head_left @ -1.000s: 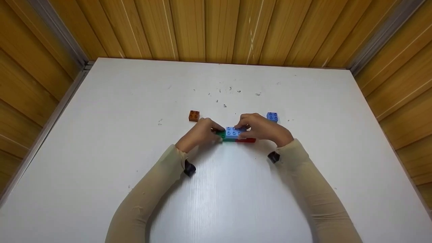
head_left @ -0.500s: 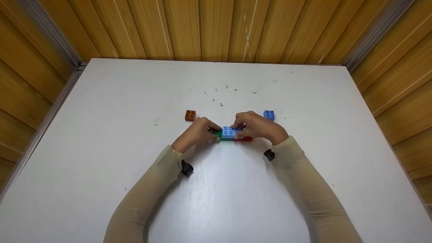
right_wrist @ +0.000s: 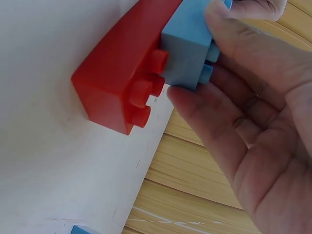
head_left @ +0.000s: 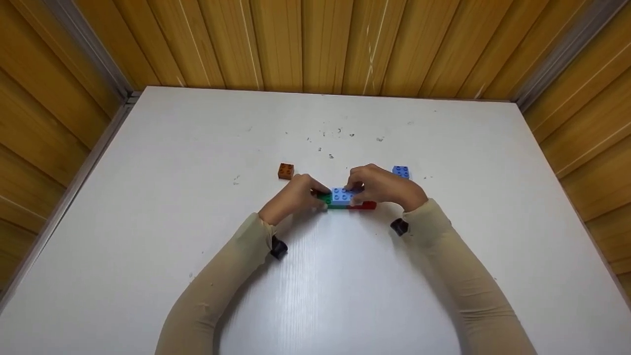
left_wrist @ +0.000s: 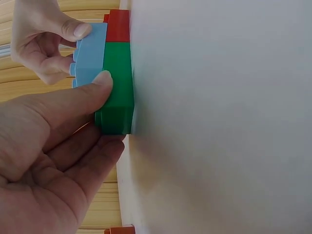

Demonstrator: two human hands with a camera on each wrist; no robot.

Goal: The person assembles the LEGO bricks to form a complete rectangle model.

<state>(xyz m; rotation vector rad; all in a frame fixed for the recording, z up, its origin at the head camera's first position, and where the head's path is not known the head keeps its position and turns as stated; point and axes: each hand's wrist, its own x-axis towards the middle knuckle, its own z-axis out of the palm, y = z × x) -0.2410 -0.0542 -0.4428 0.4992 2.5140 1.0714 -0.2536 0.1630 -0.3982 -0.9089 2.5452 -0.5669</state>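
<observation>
Near the middle of the table, a green brick [left_wrist: 120, 83] and a red brick [right_wrist: 117, 63] lie end to end. A light blue brick [head_left: 340, 196] sits on top, bridging the joint between them, with studs of both left bare at the outer ends. My left hand [head_left: 297, 193] pinches the green brick at its left end, the thumb on the near side. With thumb and fingers, my right hand [head_left: 382, 186] holds the light blue brick towards its right end, over the red brick. The fingers partly cover the stack in the head view.
A small orange-brown brick [head_left: 286, 171] lies beyond my left hand. A small blue brick [head_left: 401, 171] lies behind my right hand, partly covered by it. Wood-look panels [head_left: 325, 44] wall in the white table [head_left: 315, 296] at the back and sides.
The head view shifts slightly. Both hands keep the same hold on the bricks, and the stack stays in place on the table.
</observation>
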